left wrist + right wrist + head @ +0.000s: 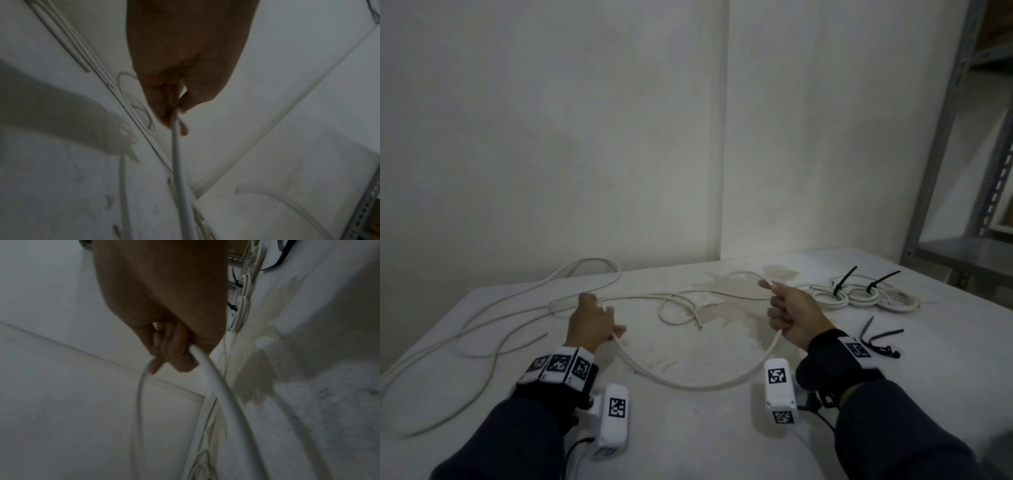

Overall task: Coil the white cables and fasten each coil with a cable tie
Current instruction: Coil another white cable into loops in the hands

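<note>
Head view: the left hand (591, 323) and right hand (796, 317) each have fingers curled tight on a white cable (688, 383) sagging between them over the worktop (705, 445). Coiling is just starting; next, I judge, they must come together to form a first loop.

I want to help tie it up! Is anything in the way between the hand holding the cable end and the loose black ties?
Nothing visible. The right hand grips the cable near its end, and the loose ties lie just right of that wrist on bare table. The tied coils sit farther back.
</note>
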A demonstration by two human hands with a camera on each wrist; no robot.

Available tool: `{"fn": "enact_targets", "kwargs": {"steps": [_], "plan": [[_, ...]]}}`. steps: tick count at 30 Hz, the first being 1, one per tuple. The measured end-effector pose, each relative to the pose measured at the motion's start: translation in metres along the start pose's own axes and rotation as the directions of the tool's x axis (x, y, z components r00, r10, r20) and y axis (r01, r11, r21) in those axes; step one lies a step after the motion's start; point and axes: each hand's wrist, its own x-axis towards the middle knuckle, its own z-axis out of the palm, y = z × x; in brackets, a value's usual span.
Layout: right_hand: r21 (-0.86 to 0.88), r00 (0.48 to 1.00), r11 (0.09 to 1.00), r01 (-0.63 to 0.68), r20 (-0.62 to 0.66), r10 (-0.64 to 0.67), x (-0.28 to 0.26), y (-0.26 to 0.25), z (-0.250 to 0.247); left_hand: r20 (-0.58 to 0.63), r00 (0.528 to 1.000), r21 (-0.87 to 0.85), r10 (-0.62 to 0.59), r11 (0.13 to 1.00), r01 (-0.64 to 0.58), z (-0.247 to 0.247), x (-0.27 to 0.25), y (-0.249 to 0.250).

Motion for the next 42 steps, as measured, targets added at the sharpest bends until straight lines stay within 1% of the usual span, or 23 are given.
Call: {"fn": "enact_targets", "kwargs": {"steps": [2, 5, 7, 8, 10, 11, 13, 14, 15, 16, 17, 18, 20, 21, 22, 23, 24, 28, 32, 35, 37, 39, 42], "plan": [[0.019, 0.991, 0.998, 0.065, 0.117, -0.066, -0.005, -0.007, 0.014, -0.056, 0.982, -0.042, 0.182, 0.982, -0.184, -0.001, 0.001, 0.007], [0.022, 0.991, 0.993, 0.112, 0.076, -0.113, -0.007, -0.011, 0.028, -0.031, 0.960, 0.076, 0.280, 0.958, -0.277, -0.010, 0.001, 0.018], [0.021, 0.996, 0.996, 0.089, 0.028, -0.090, -0.004, -0.008, 0.031, 0.095, 0.980, 0.473, 0.177, 0.858, -0.201, -0.019, 0.003, 0.014], [0.039, 0.997, 0.996, 0.077, -0.001, -0.077, -0.003, -0.005, 0.032, 0.141, 0.990, 0.663, 0.024, 0.740, -0.112, -0.025, 0.002, 0.011], [0.146, 0.997, 0.987, 0.064, -0.050, -0.057, 0.002, 0.001, 0.033, 0.101, 0.979, 0.874, -0.177, 0.485, -0.003, -0.032, -0.003, 0.008], [0.222, 0.997, 0.973, 0.060, -0.062, -0.047, 0.004, 0.004, 0.034, 0.060, 0.982, 0.898, -0.179, 0.439, 0.025, -0.034, -0.010, 0.012], [0.360, 0.997, 0.931, 0.053, -0.071, -0.030, 0.006, 0.010, 0.039, 0.024, 1.000, 0.893, -0.016, 0.450, -0.015, -0.036, -0.024, 0.023], [0.410, 0.997, 0.911, 0.052, -0.069, -0.026, 0.006, 0.012, 0.043, 0.079, 0.995, 0.858, 0.054, 0.504, -0.096, -0.035, -0.031, 0.030], [0.448, 0.997, 0.892, 0.052, -0.069, -0.024, 0.006, 0.014, 0.048, 0.187, 0.981, 0.763, 0.057, 0.620, -0.182, -0.035, -0.037, 0.036], [0.480, 0.998, 0.876, 0.049, -0.063, -0.021, 0.006, 0.016, 0.054, 0.327, 0.945, 0.618, -0.029, 0.763, -0.190, -0.033, -0.046, 0.042], [0.507, 0.998, 0.861, 0.043, -0.054, -0.018, 0.006, 0.019, 0.060, 0.487, 0.860, 0.504, -0.153, 0.853, -0.134, -0.032, -0.058, 0.047], [0.535, 0.999, 0.844, 0.038, -0.045, -0.016, 0.006, 0.019, 0.067, 0.628, 0.740, 0.437, -0.241, 0.896, -0.080, -0.029, -0.069, 0.053], [0.587, 1.000, 0.810, 0.010, -0.023, 0.004, 0.004, 0.023, 0.078, 0.792, 0.514, 0.393, -0.328, 0.919, -0.019, -0.027, -0.083, 0.052], [0.611, 1.000, 0.791, -0.004, -0.010, 0.012, 0.002, 0.025, 0.084, 0.829, 0.440, 0.380, -0.344, 0.925, 0.007, -0.025, -0.086, 0.049], [0.634, 1.000, 0.774, -0.014, 0.000, 0.018, 0.000, 0.026, 0.088, 0.843, 0.404, 0.369, -0.355, 0.928, 0.046, -0.022, -0.089, 0.046], [0.648, 1.000, 0.761, -0.018, 0.005, 0.020, -0.002, 0.027, 0.091, 0.839, 0.405, 0.354, -0.364, 0.930, 0.103, -0.020, -0.090, 0.043], [0.653, 1.000, 0.757, -0.017, 0.006, 0.018, -0.003, 0.027, 0.093, 0.820, 0.435, 0.327, -0.372, 0.928, 0.177, -0.017, -0.090, 0.040], [0.640, 0.999, 0.768, -0.029, 0.001, 0.037, -0.005, 0.028, 0.091, 0.699, 0.624, 0.063, -0.349, 0.899, 0.432, -0.012, -0.083, 0.026], [0.593, 0.991, 0.794, -0.132, 0.068, 0.113, -0.006, 0.039, 0.085, 0.517, 0.836, -0.365, -0.184, 0.836, 0.409, -0.002, -0.074, 0.017], [0.531, 0.978, 0.822, -0.205, 0.132, 0.159, -0.010, 0.052, 0.084, 0.279, 0.953, -0.712, -0.117, 0.641, 0.287, 0.007, -0.066, 0.016], [0.533, 0.967, 0.808, -0.253, 0.163, 0.195, -0.012, 0.062, 0.082, 0.156, 0.981, -0.815, -0.118, 0.545, 0.195, 0.009, -0.056, 0.016], [0.559, 0.962, 0.783, -0.271, 0.160, 0.219, -0.010, 0.071, 0.080, 0.110, 0.985, -0.787, -0.136, 0.593, 0.170, 0.011, -0.047, 0.012], [0.557, 0.969, 0.796, -0.238, 0.080, 0.233, 0.000, 0.076, 0.084, 0.142, 0.981, -0.712, -0.136, 0.675, 0.196, 0.014, -0.040, 0.000]]}}
